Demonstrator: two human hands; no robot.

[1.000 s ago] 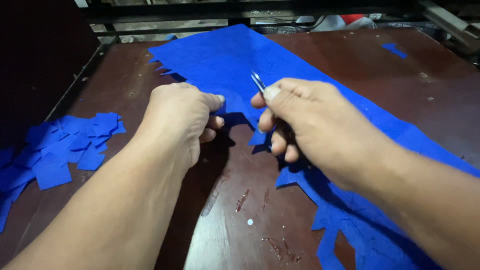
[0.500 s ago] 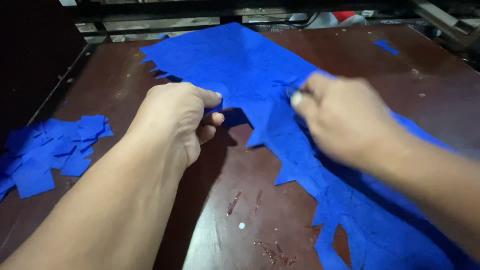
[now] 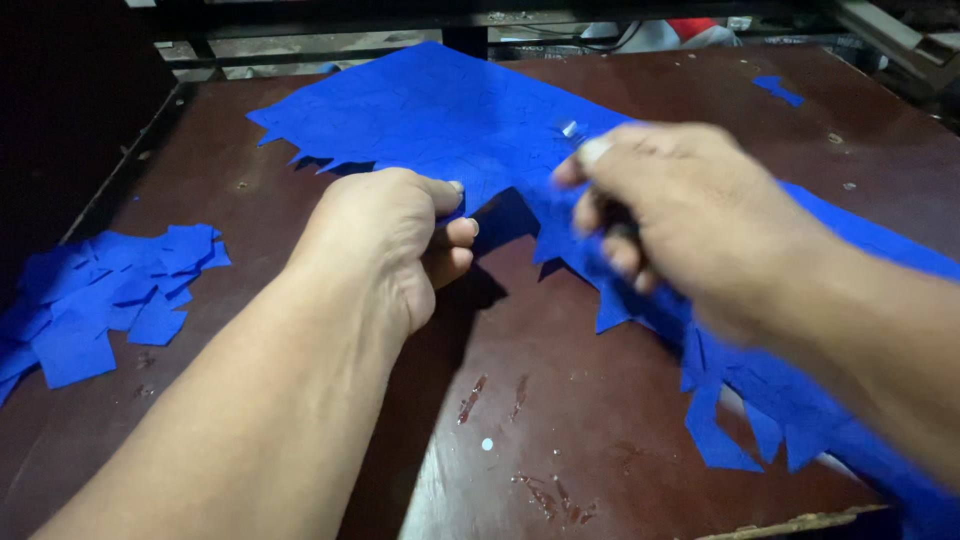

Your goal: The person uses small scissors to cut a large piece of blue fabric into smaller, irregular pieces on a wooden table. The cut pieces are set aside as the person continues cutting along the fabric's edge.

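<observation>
At centre frame, the left hand (image 3: 385, 240) is curled nearly closed, its thumb and forefinger pinching the ragged lower edge of the blue sheet (image 3: 450, 120). Just to its right, the right hand (image 3: 680, 215) is blurred; its fingers are folded around a thin tool (image 3: 572, 130) whose shiny metal tip sticks out above the thumb, over the sheet. What kind of tool it is cannot be told, and the grip looks closed around it. Between the two hands the sheet has a notch where the dark table shows through.

From the hands the sheet spreads to the upper middle of the frame and runs down to the lower right corner, its near edge jagged with pointed tabs and small cut-out holes. It lies flat on the brown table (image 3: 520, 420), which bears scratches and pale spots near the bottom centre. At the left edge lies a pile of blue scraps (image 3: 110, 295), well apart from the sheet. One small blue scrap (image 3: 778, 90) sits alone at upper right.
</observation>
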